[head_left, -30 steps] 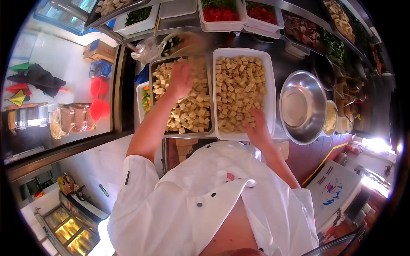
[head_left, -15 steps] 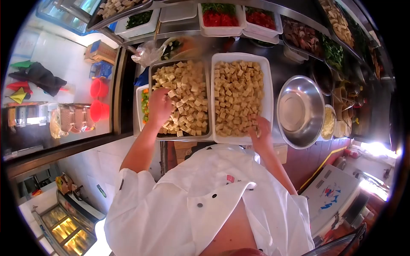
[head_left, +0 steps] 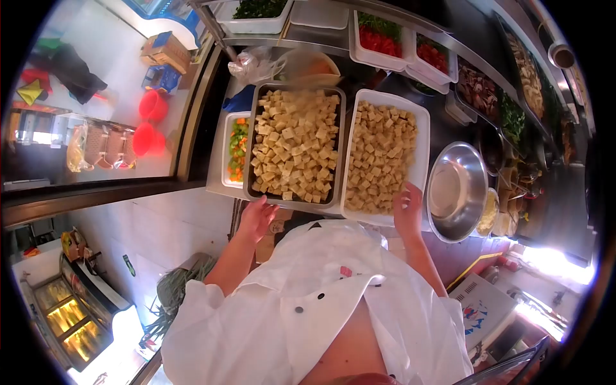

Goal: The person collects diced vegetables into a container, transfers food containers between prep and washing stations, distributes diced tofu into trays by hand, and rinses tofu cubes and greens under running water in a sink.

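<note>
A dark metal tray (head_left: 342, 122) heaped with pale tan cubes (head_left: 292, 151) stands in front of me. Beside it on the right is a white plastic tray (head_left: 420, 141), also filled with tan cubes (head_left: 378, 157). My left hand (head_left: 256, 219) is just below the metal tray's near left corner, fingers apart and holding nothing that I can see. At the white tray's near right corner is my right hand (head_left: 408, 208), its fingers curled over the rim by the cubes. Whether a cube is between those fingers cannot be made out.
Right of the trays sits a steel bowl (head_left: 457, 192), with a smaller bowl of yellowish shreds (head_left: 489, 215) beyond it. A white container of diced vegetables (head_left: 238, 147) is at the left. Tubs of red and green pieces (head_left: 380, 43) line the shelf behind.
My left hand has moved off the cubes, down to the metal tray's near corner. My right hand stays at the white tray's near right corner. The view has shifted and turned a little.
</note>
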Tool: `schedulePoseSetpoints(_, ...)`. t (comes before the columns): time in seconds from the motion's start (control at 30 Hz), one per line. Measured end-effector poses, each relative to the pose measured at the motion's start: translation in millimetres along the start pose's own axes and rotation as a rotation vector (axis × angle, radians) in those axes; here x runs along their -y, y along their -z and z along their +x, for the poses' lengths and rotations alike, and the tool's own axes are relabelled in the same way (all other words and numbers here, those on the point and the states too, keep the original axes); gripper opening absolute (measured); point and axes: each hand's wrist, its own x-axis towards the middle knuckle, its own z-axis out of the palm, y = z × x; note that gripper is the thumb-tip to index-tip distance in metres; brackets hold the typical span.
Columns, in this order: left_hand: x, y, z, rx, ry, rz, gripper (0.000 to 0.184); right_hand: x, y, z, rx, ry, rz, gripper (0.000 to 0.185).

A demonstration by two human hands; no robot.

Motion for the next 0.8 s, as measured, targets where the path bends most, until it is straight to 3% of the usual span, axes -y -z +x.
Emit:
schedulePoseSetpoints(0.2, 3, 2, 25, -0.067, 0.013, 0.031, 0.019, 35, -11, -4, 0.104, 0.0, 0.055, 0.043)
schedulePoseSetpoints(0.3, -6, 7, 19, 0.069, 0.001, -0.198, 0.018, 40, -13, -15, 0.106, 0.032, 0.022, 0.041)
schedulePoseSetpoints(0.43, -9, 36, 24, 0.102, -0.058, -0.178, 0.02, 39, -10, -33, 0.11, 0.002, 0.019, 0.04)
schedulePoseSetpoints(0.67, -8, 79, -57, 0.078, -0.207, -0.211, 0.032, 16, 6, -38, 0.14, 0.04, 0.061, 0.039)
schedulePoseSetpoints(0.73, -14, 55, -105, 0.03, -0.278, -0.236, 0.032, 2, 10, -33, 0.138, 0.052, 0.086, 0.039)
schedulePoseSetpoints(0.8, 4, 60, -112, 0.171, -0.358, -0.268, 0.028, -17, 13, -28, 0.133, 0.097, 0.12, 0.037)
